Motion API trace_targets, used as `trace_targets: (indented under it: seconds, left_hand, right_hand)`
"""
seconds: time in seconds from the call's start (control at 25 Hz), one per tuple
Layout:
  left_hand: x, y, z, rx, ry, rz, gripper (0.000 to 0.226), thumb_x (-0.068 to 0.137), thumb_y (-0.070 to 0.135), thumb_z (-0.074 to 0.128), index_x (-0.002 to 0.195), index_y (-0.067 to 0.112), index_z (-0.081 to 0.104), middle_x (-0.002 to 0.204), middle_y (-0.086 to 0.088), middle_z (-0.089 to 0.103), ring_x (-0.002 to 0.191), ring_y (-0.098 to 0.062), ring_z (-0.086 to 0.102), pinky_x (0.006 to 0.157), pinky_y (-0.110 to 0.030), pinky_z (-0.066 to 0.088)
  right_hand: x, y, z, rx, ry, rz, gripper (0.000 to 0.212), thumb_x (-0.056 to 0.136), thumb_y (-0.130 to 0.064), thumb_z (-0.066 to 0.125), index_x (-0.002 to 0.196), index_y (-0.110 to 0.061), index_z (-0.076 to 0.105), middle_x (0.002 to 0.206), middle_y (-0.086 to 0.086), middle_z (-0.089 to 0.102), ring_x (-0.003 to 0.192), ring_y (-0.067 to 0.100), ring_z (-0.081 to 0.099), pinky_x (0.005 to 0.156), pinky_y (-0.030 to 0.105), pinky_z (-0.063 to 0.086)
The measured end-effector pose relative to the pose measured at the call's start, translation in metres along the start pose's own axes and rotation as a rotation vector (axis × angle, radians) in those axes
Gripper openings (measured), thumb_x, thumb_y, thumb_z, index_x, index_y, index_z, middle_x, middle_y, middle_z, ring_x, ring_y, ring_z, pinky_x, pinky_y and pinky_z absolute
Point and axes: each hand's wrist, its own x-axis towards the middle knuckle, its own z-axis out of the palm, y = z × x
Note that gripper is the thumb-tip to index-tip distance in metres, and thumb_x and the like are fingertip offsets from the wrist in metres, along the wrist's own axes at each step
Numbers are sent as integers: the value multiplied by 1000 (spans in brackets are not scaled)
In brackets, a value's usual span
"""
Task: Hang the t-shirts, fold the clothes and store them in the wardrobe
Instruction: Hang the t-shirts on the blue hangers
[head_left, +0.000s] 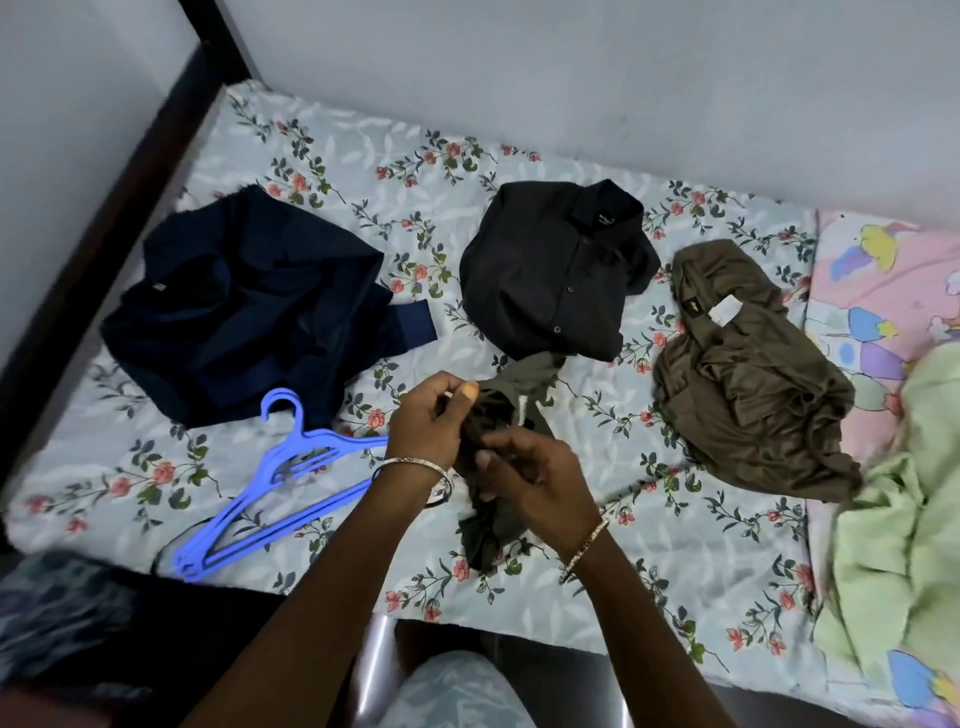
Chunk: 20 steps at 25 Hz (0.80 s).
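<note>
Olive garment (488, 535) hung bunched between both hands above the near edge of the bed (649, 561). Its long axis ran away from the person, from a loose end by the bed's edge to a far end reaching toward the black shirt (556, 270). The left hand (428, 415) pinched the farther folds, and the right hand (535, 483) curled round the cloth just nearer. The blue hangers (280, 483) lay just beside the left wrist. Whether the garment was a t-shirt, I could not tell.
</note>
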Motion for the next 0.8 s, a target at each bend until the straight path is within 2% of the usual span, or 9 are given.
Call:
trace_targets:
  seconds: [0.08, 0.2, 0.28, 0.36, 0.44, 0.48, 0.56, 0.68, 0.8]
  left_hand:
    - [-18, 20, -15, 36, -5, 91, 28, 84, 48, 55, 76, 23, 63, 66, -4, 60, 64, -14, 53, 66, -35, 46]
    - [-45, 54, -39, 57, -34, 249, 20, 89, 38, 57, 78, 24, 65, 66, -9, 60, 62, -15, 51, 63, -35, 45]
    - [-56, 73, -53, 84, -75, 315, 23, 88, 41, 60, 78, 23, 68, 66, -18, 59, 59, -22, 48, 60, -38, 44]
    - [-69, 92, -66, 105, -114, 330, 27, 84, 48, 61, 80, 23, 71, 66, -18, 63, 57, -32, 51, 59, -41, 47]
    - [-83, 111, -75, 103, -160, 345, 25, 82, 45, 65, 83, 22, 73, 70, -18, 66, 59, -32, 54, 60, -40, 48]
    - [-92, 122, -82, 109, -166, 353, 21, 81, 41, 67, 85, 21, 73, 73, -17, 68, 61, -27, 56, 63, -38, 48]
    - [-97, 138, -93, 124, -155, 356, 18, 78, 30, 67, 90, 18, 75, 79, -8, 72, 70, -15, 61, 70, -33, 49]
    - [-109, 160, -117, 143, -96, 368, 18, 75, 24, 61, 88, 21, 74, 76, 4, 71, 72, -10, 61, 72, -28, 47]
    - [-123, 179, -135, 119, -17, 377, 18, 74, 26, 60, 84, 24, 74, 79, 1, 73, 75, -14, 64, 76, -31, 50]
  right_hand:
    - [-8, -21, 0, 22, 117, -36, 6, 94, -8, 68, 97, -6, 72, 84, 9, 74, 67, 25, 70, 63, 42, 61]
    - [-15, -55, -4, -4, 272, -107, 9, 92, -9, 69, 99, -14, 70, 91, 3, 72, 77, 20, 69, 67, 31, 56]
    - [-16, -75, -2, -121, 257, -168, 24, 89, -14, 73, 110, -23, 66, 100, -4, 69, 88, 14, 66, 70, 25, 53]
    - [-17, -94, 9, -266, 190, -243, 36, 83, -21, 79, 116, -25, 65, 108, -5, 65, 93, 7, 61, 72, 18, 50]
    - [-17, -106, 21, -430, 176, -327, 30, 79, -20, 77, 108, -19, 68, 99, -7, 66, 83, -1, 58, 70, 16, 45]
    - [-19, -112, 27, -505, 205, -343, 22, 78, -17, 75, 99, -17, 69, 89, -10, 65, 75, -2, 56, 67, 19, 44]
    - [-17, -117, 28, -576, 301, -280, 13, 76, -9, 72, 86, -17, 68, 73, -13, 60, 65, 5, 57, 62, 29, 48]
    - [-24, -131, 19, -615, 432, -180, 13, 76, -7, 71, 82, -17, 65, 59, -11, 53, 62, 16, 56, 59, 32, 47]
    - [-28, -148, 11, -713, 493, -38, 9, 82, -18, 68, 87, -18, 61, 74, 1, 63, 75, 27, 60, 65, 35, 47]
